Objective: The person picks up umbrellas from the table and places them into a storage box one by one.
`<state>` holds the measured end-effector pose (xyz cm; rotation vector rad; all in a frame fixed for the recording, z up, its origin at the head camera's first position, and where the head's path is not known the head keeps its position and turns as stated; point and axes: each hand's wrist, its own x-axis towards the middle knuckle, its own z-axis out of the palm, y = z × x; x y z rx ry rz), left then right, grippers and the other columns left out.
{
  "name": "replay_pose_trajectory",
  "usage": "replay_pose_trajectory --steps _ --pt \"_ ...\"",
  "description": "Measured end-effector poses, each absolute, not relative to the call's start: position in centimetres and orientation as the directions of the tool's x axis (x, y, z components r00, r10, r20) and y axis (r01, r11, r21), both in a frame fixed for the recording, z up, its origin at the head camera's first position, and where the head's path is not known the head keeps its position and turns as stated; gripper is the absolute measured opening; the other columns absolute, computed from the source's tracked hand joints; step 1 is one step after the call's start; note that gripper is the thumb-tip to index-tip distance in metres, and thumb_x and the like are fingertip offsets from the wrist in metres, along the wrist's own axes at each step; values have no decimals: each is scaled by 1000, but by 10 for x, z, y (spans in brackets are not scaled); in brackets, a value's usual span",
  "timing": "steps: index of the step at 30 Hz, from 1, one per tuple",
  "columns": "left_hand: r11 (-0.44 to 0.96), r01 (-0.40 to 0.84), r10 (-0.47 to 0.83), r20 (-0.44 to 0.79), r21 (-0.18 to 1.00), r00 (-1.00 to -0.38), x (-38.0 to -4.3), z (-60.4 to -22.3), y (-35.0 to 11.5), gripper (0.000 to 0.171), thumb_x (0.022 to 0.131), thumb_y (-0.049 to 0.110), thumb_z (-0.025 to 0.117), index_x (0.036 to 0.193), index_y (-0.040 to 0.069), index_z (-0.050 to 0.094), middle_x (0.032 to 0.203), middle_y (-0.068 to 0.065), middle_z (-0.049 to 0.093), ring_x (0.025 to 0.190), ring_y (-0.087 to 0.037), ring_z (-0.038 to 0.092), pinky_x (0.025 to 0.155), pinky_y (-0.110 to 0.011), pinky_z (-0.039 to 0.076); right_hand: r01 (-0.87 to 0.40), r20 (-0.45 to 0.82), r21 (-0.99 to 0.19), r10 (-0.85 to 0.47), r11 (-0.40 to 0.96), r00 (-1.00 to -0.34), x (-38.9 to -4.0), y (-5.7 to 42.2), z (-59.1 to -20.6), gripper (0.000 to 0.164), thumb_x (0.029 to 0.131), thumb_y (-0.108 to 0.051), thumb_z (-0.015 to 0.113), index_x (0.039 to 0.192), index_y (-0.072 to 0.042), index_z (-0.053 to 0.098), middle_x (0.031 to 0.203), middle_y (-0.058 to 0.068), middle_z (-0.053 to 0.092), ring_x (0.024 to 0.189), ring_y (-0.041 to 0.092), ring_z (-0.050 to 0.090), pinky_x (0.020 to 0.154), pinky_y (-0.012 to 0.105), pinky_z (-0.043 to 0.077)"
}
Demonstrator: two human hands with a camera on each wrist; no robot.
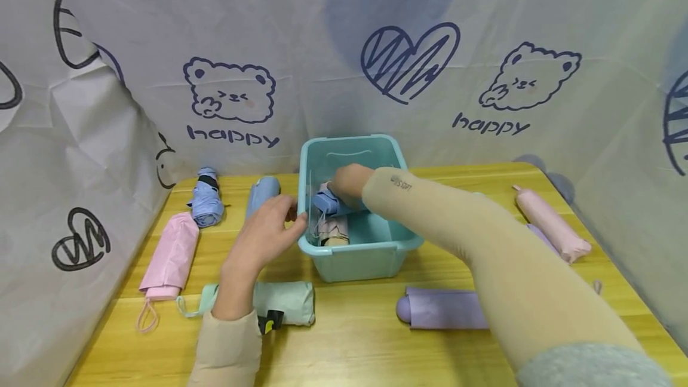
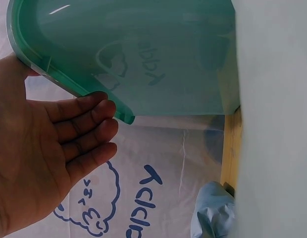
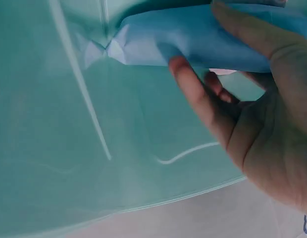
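Umbrellas [image 1: 290, 303], one green and one purple, lie furled at the front of the yellow surface [image 1: 333, 351]. Just beyond, a left hand [image 1: 266, 232], its fingers extended side by side, touches the rim of a teal bin [image 1: 360, 264]. Inside, a right hand [image 3: 277, 114] pinches a blue umbrella [image 3: 158, 39] between thumb and fingers, near a beige umbrella [image 1: 334, 229]. The blue umbrella looks light, its slick fabric soft over a stiffer core; a hold around the middle should be surest, as the loose cloth end may slip. Pink umbrellas [image 1: 173, 249] lie well to either side of the bin, two more blue ones [image 1: 206, 205] are set back at left, and a sheet [image 1: 317, 70] printed with hearts and bears hangs behind.
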<state>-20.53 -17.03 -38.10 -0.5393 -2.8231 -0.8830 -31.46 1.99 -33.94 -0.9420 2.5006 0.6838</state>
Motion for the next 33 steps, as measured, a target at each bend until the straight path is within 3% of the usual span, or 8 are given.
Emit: replay_pose_trajectory --steps 3,7,11,16,20,23,28,33 --pt "764 376 298 230 524 -927 -205 -381 -170 29 99 34 56 107 8 65 106 -6 63 96 -23 60 85 -41 54 -665 -539 343 -441 663 -718 -316 17 -340 31 90 -9 76 121 -12 70 115 6 69 102 21 60 98 36 53" --pt "765 369 289 231 527 -929 -206 -381 -170 28 99 33 56 108 8 64 106 -6 63 96 -24 59 85 -41 53 -621 -564 328 -380 712 -733 -322 18 -339 26 90 -8 71 115 -18 71 107 2 65 98 20 56 91 34 53" --pt "762 379 296 238 525 -925 -206 -382 -170 27 98 30 57 107 7 65 106 -7 64 95 -24 59 85 -42 54 -638 -630 272 -368 721 -684 -329 18 -337 28 94 -9 64 116 -24 71 105 -3 62 97 18 55 83 32 50" --pt "760 388 304 243 521 -921 -207 -383 -169 27 98 30 57 108 6 65 106 -7 65 96 -24 60 86 -43 54 -560 -750 196 -245 805 -615 -332 7 -335 28 102 -21 54 124 -11 69 115 4 62 97 18 56 82 30 51" --pt "764 382 297 241 521 -924 -207 -382 -170 28 99 32 56 108 7 65 107 -6 65 98 -24 60 87 -43 54 -489 -732 226 -184 842 -656 -327 -1 -330 33 101 -30 62 126 -10 68 123 6 66 99 18 62 84 30 55" --pt "768 375 293 236 520 -926 -207 -382 -169 28 99 33 56 108 8 65 108 -6 64 99 -24 60 88 -43 54 -458 -697 240 -177 856 -695 -322 -1 -323 28 101 -27 63 125 -13 67 122 6 67 93 17 64 76 29 56" --pt "767 375 298 228 520 -927 -206 -381 -168 30 99 34 56 109 7 65 108 -6 65 99 -24 60 88 -43 54 -469 -697 204 -209 859 -686 -319 6 -317 24 100 -21 59 122 -12 65 115 8 69 79 16 63 65 27 53" --pt "767 371 294 227 524 -928 -206 -381 -169 31 99 34 56 110 7 65 109 -6 65 100 -24 60 89 -44 54 -513 -720 165 -253 842 -646 -334 9 -318 31 96 -29 64 121 -13 70 113 7 76 78 17 69 71 30 56"
